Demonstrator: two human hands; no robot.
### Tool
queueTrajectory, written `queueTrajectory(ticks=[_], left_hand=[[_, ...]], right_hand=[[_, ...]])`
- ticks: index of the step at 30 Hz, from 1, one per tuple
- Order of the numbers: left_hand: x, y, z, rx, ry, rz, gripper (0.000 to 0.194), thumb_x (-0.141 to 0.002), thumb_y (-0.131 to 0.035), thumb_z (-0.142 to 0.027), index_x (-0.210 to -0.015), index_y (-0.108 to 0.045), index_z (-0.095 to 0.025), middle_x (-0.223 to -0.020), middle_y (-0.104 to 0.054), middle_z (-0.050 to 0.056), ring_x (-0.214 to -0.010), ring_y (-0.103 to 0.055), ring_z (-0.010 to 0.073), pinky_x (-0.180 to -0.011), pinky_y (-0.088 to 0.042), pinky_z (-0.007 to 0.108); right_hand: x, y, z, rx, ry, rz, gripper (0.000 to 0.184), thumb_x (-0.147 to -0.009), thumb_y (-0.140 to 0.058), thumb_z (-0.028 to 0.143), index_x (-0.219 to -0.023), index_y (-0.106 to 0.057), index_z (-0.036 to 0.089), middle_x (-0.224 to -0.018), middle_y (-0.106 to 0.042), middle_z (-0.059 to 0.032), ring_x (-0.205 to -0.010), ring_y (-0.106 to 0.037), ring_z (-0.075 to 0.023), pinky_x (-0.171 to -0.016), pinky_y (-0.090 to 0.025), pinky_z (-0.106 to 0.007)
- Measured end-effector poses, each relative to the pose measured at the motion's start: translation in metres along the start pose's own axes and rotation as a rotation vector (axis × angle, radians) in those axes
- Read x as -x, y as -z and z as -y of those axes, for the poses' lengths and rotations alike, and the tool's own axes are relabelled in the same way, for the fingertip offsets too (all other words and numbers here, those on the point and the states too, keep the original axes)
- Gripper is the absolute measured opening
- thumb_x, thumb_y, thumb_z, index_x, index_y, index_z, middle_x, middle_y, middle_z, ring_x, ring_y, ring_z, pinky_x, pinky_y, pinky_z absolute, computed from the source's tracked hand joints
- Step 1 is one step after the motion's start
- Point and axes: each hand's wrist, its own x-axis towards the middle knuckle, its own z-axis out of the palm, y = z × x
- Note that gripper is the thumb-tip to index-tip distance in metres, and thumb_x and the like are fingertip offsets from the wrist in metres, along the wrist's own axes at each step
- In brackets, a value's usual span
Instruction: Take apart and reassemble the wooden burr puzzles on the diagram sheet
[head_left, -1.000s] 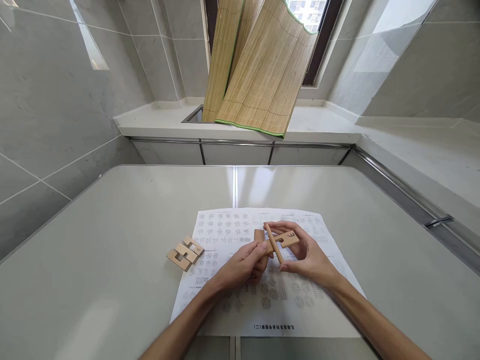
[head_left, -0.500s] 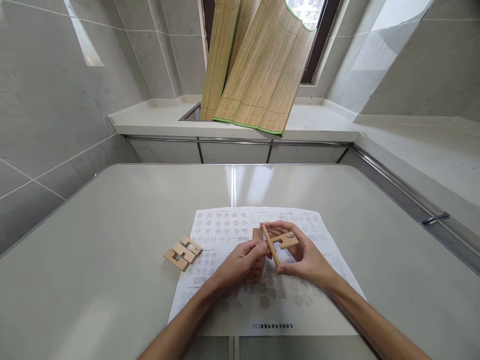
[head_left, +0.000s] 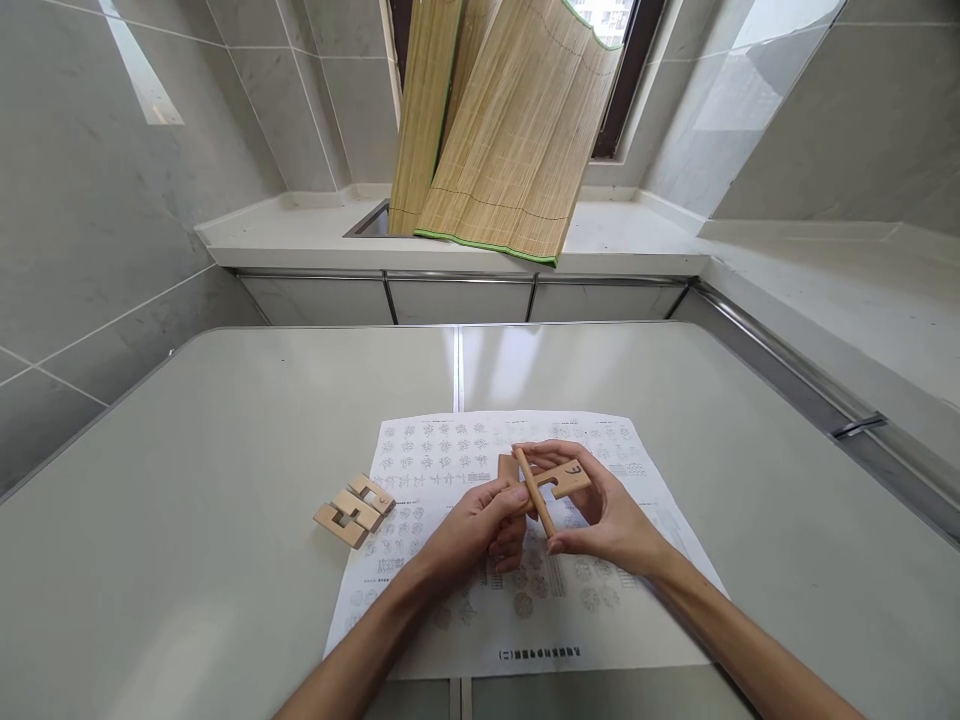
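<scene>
Both hands meet over a printed instruction sheet [head_left: 450,450] on a pale table [head_left: 225,420]. My left hand [head_left: 472,525] is closed around a short wooden puzzle block [head_left: 508,467] that sticks up past its fingers. My right hand [head_left: 600,515] pinches a thin wooden bar [head_left: 534,492] and a flat notched piece [head_left: 570,478] marked with a dark figure; the pieces cross each other between the hands. A small stack of interlocked wooden pieces [head_left: 352,508] lies on the table left of the sheet, apart from both hands.
A counter [head_left: 300,235] runs along the back wall. Rolled bamboo mats [head_left: 495,130] lean against the window above it. A metal rail [head_left: 780,370] borders the table on the right. Grey tiled walls stand left and right.
The hands and pieces keep nearly the same grip. The view has tilted slightly, so everything sits a little lower left in the picture.
</scene>
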Motion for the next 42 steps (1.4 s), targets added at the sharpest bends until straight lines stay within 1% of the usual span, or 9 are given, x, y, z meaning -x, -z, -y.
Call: queueTrajectory(ticks=[5,10,15,20,24,29,32,37,42], left_hand=[[0.0,0.0,0.0,0.002,-0.01,-0.005,0.043,-0.095,-0.068,-0.053,-0.078,-0.044,-0.021,-0.058,-0.038,-0.009,-0.048,-0.031,0.0068,-0.049,-0.032,0.022],[-0.001,-0.001,-0.003,0.015,-0.129,-0.081,0.038,-0.097,-0.064,-0.053,-0.083,-0.053,-0.019,-0.058,-0.038,-0.009,-0.048,-0.03,0.0076,-0.049,-0.035,0.023],[-0.001,0.004,-0.006,-0.08,-0.289,-0.233,0.035,-0.101,-0.059,-0.051,-0.093,-0.063,-0.017,-0.061,-0.046,-0.006,-0.05,-0.039,0.0087,-0.052,-0.038,0.023],[0.0,0.009,-0.01,-0.201,-0.335,-0.292,0.04,-0.098,-0.062,-0.057,-0.094,-0.064,-0.017,-0.06,-0.05,-0.006,-0.048,-0.044,0.0098,-0.053,-0.043,0.026],[0.0,0.009,-0.012,-0.267,-0.346,-0.301,0.041,-0.099,-0.061,-0.057,-0.089,-0.064,-0.018,-0.059,-0.053,-0.005,-0.047,-0.046,0.0098,-0.053,-0.044,0.026],[-0.001,0.006,-0.014,-0.312,-0.344,-0.389,0.036,-0.096,-0.067,-0.053,-0.099,-0.07,-0.017,-0.056,-0.057,-0.004,-0.049,-0.05,0.0123,-0.059,-0.047,0.027],[-0.002,0.003,-0.016,-0.313,-0.335,-0.434,0.039,-0.093,-0.072,-0.051,-0.107,-0.075,-0.015,-0.061,-0.065,-0.001,-0.051,-0.051,0.0125,-0.066,-0.051,0.029],[-0.002,0.0,-0.014,-0.329,-0.317,-0.422,0.038,-0.092,-0.074,-0.048,-0.108,-0.078,-0.014,-0.099,-0.08,0.011,-0.053,-0.055,0.0108,-0.065,-0.052,0.03],[-0.004,0.002,-0.009,-0.327,-0.309,-0.394,0.04,-0.092,-0.074,-0.048,-0.11,-0.077,-0.012,-0.105,-0.081,0.015,-0.053,-0.061,0.0123,-0.057,-0.049,0.027]], right_hand=[[-0.001,0.0,0.0,0.005,0.019,0.01,0.088,-0.065,-0.101,0.037,-0.141,-0.056,0.036,-0.155,-0.055,-0.0095,-0.149,-0.046,-0.0356,-0.127,-0.032,-0.057],[-0.002,0.0,-0.006,0.115,0.035,-0.017,0.099,-0.073,-0.095,0.044,-0.155,-0.038,0.041,-0.165,-0.042,-0.0078,-0.154,-0.039,-0.0342,-0.127,-0.031,-0.059],[-0.002,-0.002,-0.018,0.56,-0.001,-0.066,0.087,-0.08,-0.088,0.043,-0.154,-0.042,0.04,-0.163,-0.045,-0.0068,-0.152,-0.039,-0.037,-0.125,-0.031,-0.063],[-0.005,-0.007,-0.03,0.699,0.119,0.001,0.091,-0.079,-0.089,0.043,-0.157,-0.041,0.043,-0.165,-0.043,-0.0043,-0.156,-0.03,-0.0395,-0.125,-0.029,-0.068],[-0.008,-0.012,-0.028,0.731,0.159,0.012,0.081,-0.079,-0.088,0.038,-0.151,-0.049,0.041,-0.151,-0.056,-0.006,-0.147,-0.043,-0.0404,-0.119,-0.038,-0.068],[-0.009,-0.007,-0.012,0.612,0.084,-0.234,0.07,-0.075,-0.091,0.046,-0.137,-0.059,0.036,-0.138,-0.065,-0.0089,-0.13,-0.057,-0.0395,-0.112,-0.046,-0.063],[-0.008,0.002,-0.006,0.306,-0.032,-0.39,0.062,-0.083,-0.082,0.057,-0.136,-0.058,0.033,-0.147,-0.06,-0.0096,-0.132,-0.058,-0.0359,-0.114,-0.047,-0.057],[-0.007,0.006,-0.01,-0.065,-0.021,-0.272,0.063,-0.089,-0.072,0.066,-0.141,-0.056,0.033,-0.155,-0.056,-0.0102,-0.146,-0.048,-0.0356,-0.119,-0.04,-0.056],[-0.007,-0.005,-0.013,-0.154,-0.002,-0.181,0.075,-0.078,-0.081,0.07,-0.14,-0.057,0.032,-0.162,-0.048,-0.0108,-0.148,-0.045,-0.0376,-0.116,-0.046,-0.053]])
